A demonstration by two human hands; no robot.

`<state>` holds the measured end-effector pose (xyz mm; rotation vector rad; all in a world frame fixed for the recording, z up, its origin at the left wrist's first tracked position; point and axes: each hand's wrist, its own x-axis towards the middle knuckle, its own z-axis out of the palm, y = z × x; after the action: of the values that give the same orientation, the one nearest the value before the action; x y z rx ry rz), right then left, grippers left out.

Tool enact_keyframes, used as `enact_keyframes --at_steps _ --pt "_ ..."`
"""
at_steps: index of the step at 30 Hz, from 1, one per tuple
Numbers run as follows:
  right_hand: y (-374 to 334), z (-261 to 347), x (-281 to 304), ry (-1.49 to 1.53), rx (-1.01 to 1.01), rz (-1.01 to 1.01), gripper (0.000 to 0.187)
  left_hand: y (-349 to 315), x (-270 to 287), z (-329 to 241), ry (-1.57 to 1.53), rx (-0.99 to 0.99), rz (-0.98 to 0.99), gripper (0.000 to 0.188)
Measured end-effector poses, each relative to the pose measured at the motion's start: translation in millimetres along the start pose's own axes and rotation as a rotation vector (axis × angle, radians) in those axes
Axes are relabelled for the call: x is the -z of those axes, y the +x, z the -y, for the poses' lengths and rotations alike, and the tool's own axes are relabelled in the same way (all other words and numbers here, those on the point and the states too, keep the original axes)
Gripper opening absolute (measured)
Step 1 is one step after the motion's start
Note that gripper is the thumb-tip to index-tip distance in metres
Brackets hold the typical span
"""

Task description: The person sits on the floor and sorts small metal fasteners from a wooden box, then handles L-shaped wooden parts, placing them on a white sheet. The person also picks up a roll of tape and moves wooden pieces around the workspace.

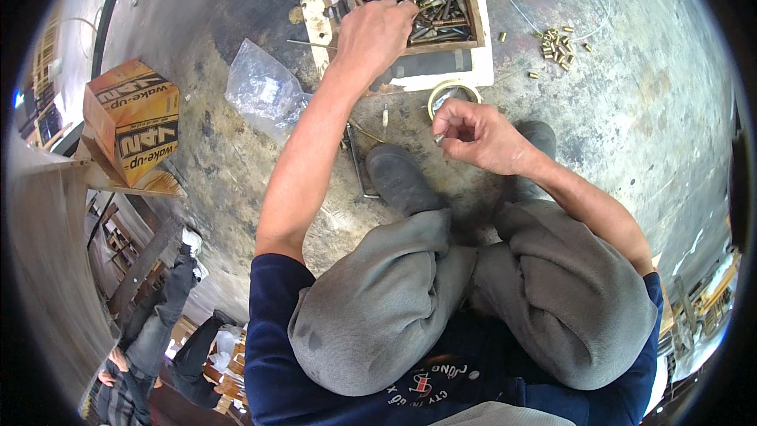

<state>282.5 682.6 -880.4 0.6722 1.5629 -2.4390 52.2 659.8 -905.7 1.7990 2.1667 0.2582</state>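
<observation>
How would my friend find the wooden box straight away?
On the grey floor, find the white-edged board at the picture's top. The wooden box sits on it, its near-left corner hidden by the left hand. Unlike the orange carton, it's divided and crammed with metal bits.

Wooden tray (476, 16), matt; metal bits (447, 13), dull; plastic bag (264, 87), glossy; cloth trousers (367, 300), matt.
</observation>
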Motion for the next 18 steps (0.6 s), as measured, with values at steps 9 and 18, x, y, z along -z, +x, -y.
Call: enact_keyframes --at_steps 9,18 --pt "0.3 2.7 2.1 0.24 -0.117 0.261 0.022 21.1 -18.1 1.0 0.149 -0.153 0.121 0.024" --pt "2.5 1.3 5.5 0.161 -0.147 0.178 0.009 29.2 -14.9 6.2 0.236 -0.198 0.207 0.019"
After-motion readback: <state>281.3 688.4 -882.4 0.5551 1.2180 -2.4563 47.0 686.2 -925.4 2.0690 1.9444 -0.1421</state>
